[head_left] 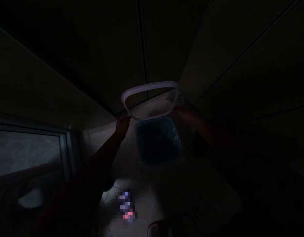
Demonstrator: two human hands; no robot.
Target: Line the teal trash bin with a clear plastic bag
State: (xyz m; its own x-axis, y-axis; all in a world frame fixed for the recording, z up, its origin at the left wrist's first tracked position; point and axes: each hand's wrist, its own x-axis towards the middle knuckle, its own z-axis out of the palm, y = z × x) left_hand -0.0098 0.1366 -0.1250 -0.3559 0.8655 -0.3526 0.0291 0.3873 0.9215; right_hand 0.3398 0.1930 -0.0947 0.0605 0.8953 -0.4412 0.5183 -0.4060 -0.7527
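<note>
My left hand (122, 126) is closed on the near left corner of a white, rounded, four-sided rim (149, 87). On the rim's right side, my right hand (181, 112) grips its edge, though the dark hides most of those fingers. The rim is an open ring, tilted with its far side raised. Just below and nearer to me, a blue-green bin (140, 144) with rounded corners stands on the floor. Its inside is too dark to make out.
Dark panelled walls (164, 39) meet in a corner behind the rim. At left is a framed opening (68, 151). A blurred-out object (127, 205) lies on the tiled floor (145, 197), close to a white item with a red edge (154, 229).
</note>
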